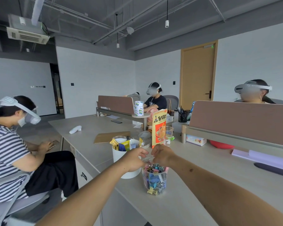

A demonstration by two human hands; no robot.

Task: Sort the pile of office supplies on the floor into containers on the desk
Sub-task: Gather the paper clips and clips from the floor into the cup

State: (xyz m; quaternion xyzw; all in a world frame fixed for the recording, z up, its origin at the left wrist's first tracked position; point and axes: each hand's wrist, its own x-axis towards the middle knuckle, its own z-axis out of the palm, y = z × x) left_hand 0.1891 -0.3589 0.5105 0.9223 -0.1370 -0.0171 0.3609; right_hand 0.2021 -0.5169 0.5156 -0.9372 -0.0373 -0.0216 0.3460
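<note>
Both hands meet just above the clear plastic cup (154, 180) of coloured binder clips (155, 167), which stands on the desk (194, 185) not far from its near edge. The left hand (135, 159) and right hand (162, 154) have their fingers curled towards each other, but I cannot tell whether they pinch a clip between them or hold nothing — the fingertips are small and partly hidden. The cup looks brimful, with clips heaped to its rim, so anything more dropped in would likely slide off the heap and skitter across the desk or down to the floor. It also seems thin-walled and tall for its base; a wrist brushing the rim could tip it and spill what is already sorted. The white tub (119, 158) of sachets (121, 145) and small packets stands just beside the cup, behind the left hand — a clip let fall too far left could land among the wrong things. The floor pile is out of view.
</note>
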